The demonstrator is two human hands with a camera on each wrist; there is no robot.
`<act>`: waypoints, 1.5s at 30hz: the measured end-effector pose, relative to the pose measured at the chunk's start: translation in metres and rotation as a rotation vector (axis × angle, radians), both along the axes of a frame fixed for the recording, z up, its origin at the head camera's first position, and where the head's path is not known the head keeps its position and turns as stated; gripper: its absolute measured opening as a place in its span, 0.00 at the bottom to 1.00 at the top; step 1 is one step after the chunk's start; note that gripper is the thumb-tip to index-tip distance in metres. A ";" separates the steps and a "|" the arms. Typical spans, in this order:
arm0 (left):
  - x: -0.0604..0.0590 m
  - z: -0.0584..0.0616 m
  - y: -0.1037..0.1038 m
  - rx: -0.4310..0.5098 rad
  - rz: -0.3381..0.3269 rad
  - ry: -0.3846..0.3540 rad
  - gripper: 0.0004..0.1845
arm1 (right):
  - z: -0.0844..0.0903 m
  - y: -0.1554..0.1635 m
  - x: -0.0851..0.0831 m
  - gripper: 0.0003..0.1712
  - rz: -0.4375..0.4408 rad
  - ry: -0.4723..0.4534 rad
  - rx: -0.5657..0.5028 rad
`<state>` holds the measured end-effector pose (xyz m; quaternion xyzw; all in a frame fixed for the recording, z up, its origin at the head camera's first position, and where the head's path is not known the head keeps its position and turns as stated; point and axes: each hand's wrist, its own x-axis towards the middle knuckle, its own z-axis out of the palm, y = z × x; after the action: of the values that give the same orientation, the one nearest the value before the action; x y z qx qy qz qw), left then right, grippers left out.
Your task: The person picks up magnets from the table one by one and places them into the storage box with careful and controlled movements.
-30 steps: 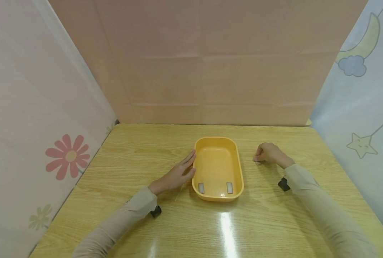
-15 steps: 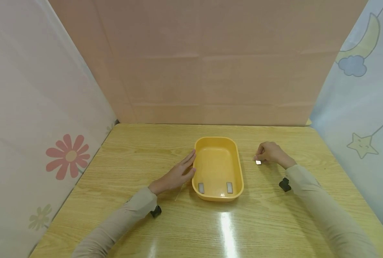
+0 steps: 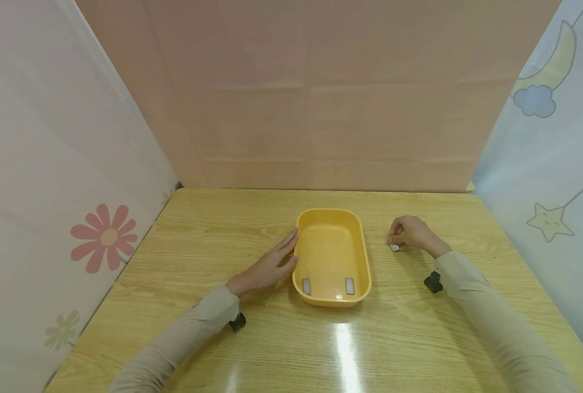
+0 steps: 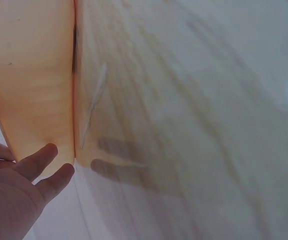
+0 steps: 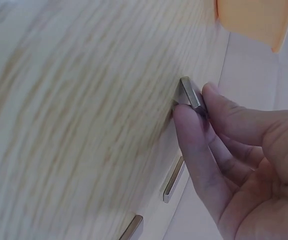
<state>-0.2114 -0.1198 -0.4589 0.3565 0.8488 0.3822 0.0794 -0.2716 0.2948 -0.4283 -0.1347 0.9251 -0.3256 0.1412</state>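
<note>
On the wooden table stands a yellow plastic tray (image 3: 326, 245). Two small grey rectangular pieces lie inside its near end, a left piece (image 3: 306, 286) and a right piece (image 3: 349, 286). My left hand (image 3: 268, 266) touches the tray's left side with fairly straight fingers; the left wrist view shows fingertips (image 4: 48, 150) against the outer wall. To the right of the tray, my right hand (image 3: 413, 233) pinches a small flat metallic block (image 5: 190, 94) between thumb and fingers. The block is tilted close to the tabletop.
Two more metallic pieces, one nearer (image 5: 174, 180) and one at the bottom edge (image 5: 131, 227), lie on the table beyond my right hand. They cannot be made out in the head view. Printed cloth hangs at both sides, and a plain cloth (image 3: 311, 109) hangs behind the table.
The block in my right hand has tilted a little; it glinted brightly half a second ago and looks duller now. My left hand and the tray stay in place.
</note>
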 end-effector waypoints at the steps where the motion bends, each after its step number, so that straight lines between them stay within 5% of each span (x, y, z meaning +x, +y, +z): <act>1: 0.000 0.000 0.000 -0.001 0.000 -0.001 0.33 | 0.000 0.000 0.000 0.09 0.000 -0.003 -0.002; 45: 0.002 0.005 0.001 0.000 0.006 -0.007 0.33 | 0.007 -0.002 0.000 0.08 -0.017 0.005 -0.079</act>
<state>-0.2092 -0.1189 -0.4539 0.3526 0.8495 0.3838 0.0814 -0.2719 0.2932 -0.4214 -0.1330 0.9130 -0.3628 0.1304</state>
